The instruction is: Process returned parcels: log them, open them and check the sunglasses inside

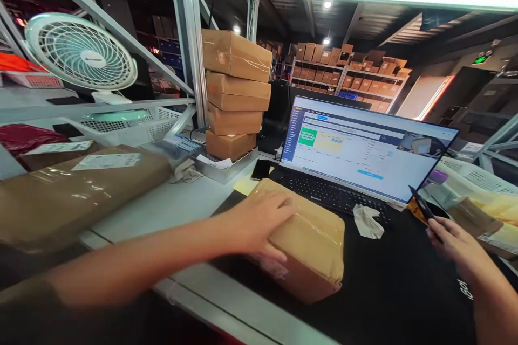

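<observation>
A taped cardboard box (311,226) lies on the black desk mat, with creased tape along its top. My left hand (263,221) grips its left end, fingers bent over the top and thumb at the near edge. On the right, my right hand (449,234) is closed around a slim black box cutter (421,204), its tip pointing up and left, apart from the box. Behind the box are a black keyboard (319,188) and a lit monitor (356,145). A crumpled white paper (368,221) sits by the keyboard's right end.
A stack of cardboard boxes (238,94) rises from a metal tray behind. A large brown parcel (81,188) occupies the left side, below a fan (83,54). A dark phone (262,168) lies near the keyboard. White baskets (485,175) holding packages stand right.
</observation>
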A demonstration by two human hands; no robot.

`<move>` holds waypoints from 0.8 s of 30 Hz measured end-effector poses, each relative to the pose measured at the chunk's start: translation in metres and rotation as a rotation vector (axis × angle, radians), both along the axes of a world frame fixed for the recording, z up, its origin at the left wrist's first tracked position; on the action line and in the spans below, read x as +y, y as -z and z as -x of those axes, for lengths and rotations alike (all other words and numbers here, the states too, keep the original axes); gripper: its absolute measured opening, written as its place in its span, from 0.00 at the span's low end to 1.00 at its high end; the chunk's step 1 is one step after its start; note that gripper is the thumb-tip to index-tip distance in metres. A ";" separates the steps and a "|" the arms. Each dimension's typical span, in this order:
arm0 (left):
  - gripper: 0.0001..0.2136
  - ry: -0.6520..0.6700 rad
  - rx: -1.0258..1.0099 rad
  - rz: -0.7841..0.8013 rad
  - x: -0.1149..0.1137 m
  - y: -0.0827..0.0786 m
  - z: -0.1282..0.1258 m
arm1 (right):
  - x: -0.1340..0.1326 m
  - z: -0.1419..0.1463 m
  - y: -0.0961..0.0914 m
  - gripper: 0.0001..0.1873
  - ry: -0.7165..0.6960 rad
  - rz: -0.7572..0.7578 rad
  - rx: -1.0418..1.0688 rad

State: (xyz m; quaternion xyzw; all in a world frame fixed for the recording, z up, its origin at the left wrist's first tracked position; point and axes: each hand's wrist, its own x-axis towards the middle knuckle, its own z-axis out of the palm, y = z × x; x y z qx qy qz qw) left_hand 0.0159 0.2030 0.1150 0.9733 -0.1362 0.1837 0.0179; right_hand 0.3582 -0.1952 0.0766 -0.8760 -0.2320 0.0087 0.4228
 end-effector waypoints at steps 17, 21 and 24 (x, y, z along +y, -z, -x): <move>0.25 -0.248 -1.127 0.186 -0.035 0.105 0.001 | 0.287 0.206 -0.119 0.15 -0.733 0.752 -0.603; 0.24 -0.235 -1.087 0.273 -0.032 0.111 0.004 | 0.289 0.207 -0.126 0.13 -0.807 0.760 -0.703; 0.24 -0.270 -1.042 0.257 -0.030 0.118 0.006 | 0.282 0.201 -0.130 0.10 -0.818 0.767 -0.836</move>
